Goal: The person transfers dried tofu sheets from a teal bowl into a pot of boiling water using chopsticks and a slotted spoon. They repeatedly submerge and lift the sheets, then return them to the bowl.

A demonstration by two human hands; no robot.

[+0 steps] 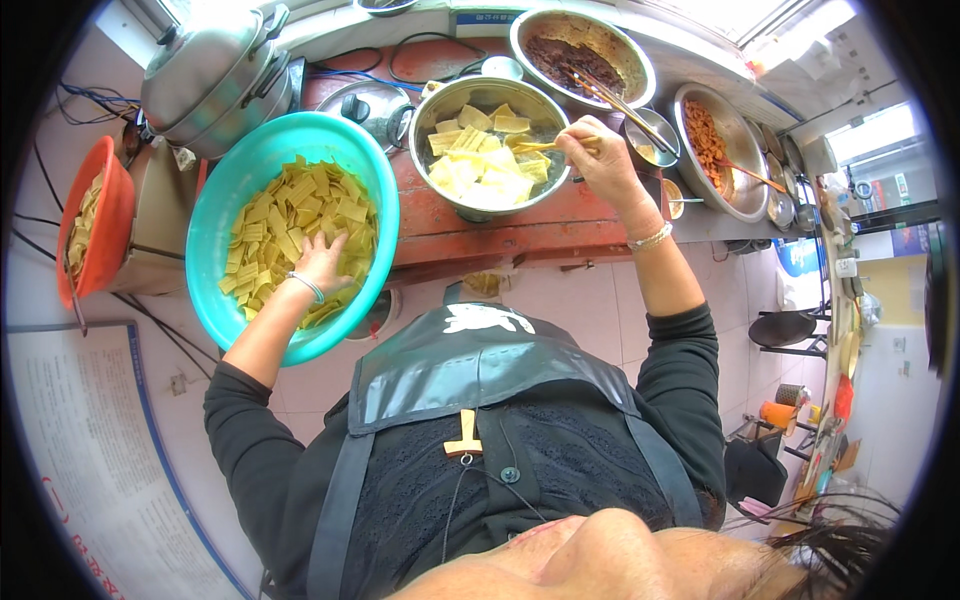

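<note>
My left hand (322,259) rests with spread fingers on flat yellow pieces of food (262,225), perhaps cut noodle sheets or bean curd skin. They fill much of a turquoise plastic basin (208,225). My right hand (600,161) grips a slim yellowish utensil (541,145), held over the right side of a steel pot (439,187). The utensil's far end sits among larger pale-yellow sheets (487,169) in the pot, so I cannot tell its exact kind. The pot stands on a red table, right of the basin.
A glass lid (367,105) lies behind the basin, near a stacked steamer (206,82). Behind the pot, a bowl of dark paste (574,64) has long chopsticks across its rim. Farther right are a small metal bowl (660,124) and a basin of orange-brown food (705,142). An orange basin (112,217) stands far left.
</note>
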